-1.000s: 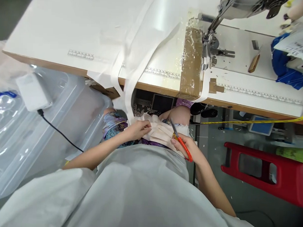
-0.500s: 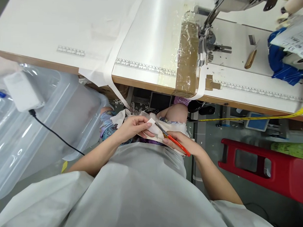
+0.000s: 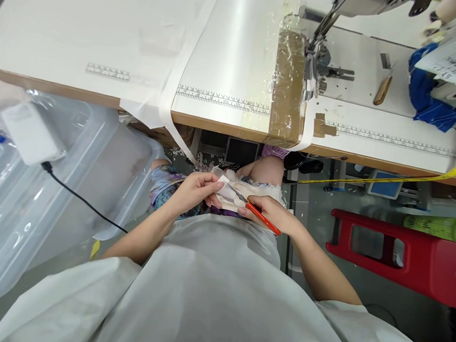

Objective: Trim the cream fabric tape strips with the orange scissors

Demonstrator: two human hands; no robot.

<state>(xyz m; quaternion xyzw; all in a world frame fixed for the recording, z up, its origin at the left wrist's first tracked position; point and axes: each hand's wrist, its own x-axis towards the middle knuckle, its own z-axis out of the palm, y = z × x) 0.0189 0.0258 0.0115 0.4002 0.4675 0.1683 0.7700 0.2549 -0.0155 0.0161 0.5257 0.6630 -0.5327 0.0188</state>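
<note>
Over my lap, my left hand (image 3: pixel 202 191) pinches a small white piece of fabric (image 3: pixel 223 180) between thumb and fingers. My right hand (image 3: pixel 266 210) is wrapped round a pair of scissors (image 3: pixel 262 218) with red handles. Their metal blades point up and left, with the tips at the white piece close to my left fingertips. Whether the blades are fully closed I cannot tell. More crumpled off-white fabric (image 3: pixel 272 192) lies across my thighs beneath both hands.
Ahead is a white sewing table (image 3: pixel 224 71) with a sewing machine (image 3: pixel 317 64) and a wooden-handled awl (image 3: pixel 383 90). A clear plastic bin (image 3: pixel 131 157) holding a white box (image 3: pixel 33 133) stands left. A red stool (image 3: pixel 415 257) is right; a yellow tape measure (image 3: pixel 385 179) hangs across.
The scissors and my right hand have shifted slightly left, and the blade tips are nearer my left fingers. Less of the white piece shows. The camera view has turned a little.
</note>
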